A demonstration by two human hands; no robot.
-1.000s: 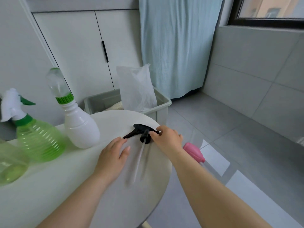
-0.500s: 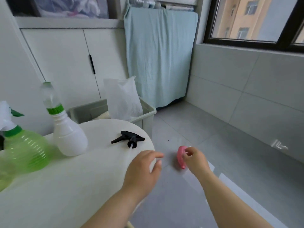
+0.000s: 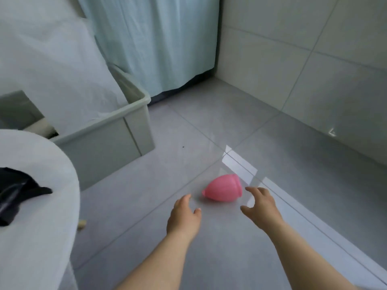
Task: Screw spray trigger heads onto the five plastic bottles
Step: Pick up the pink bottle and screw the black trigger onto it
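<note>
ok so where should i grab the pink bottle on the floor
Around its wide middle, from above. The pink bottle lies on its side on the floor, tapered end toward the left hand, broad end by the right hand, which could wrap it there; the taper would likely slip.

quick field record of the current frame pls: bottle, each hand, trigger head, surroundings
pink bottle: lying on its side on the floor, no trigger head on it
left hand: open, fingers relaxed, short of the bottle, not touching
right hand: open, fingers spread close beside the bottle, holds nothing
black trigger head: on the white table, at the left edge of the view, blurred
bin: grey, on the floor by the table, white bag in it
step: bottle not yet picked up
</note>
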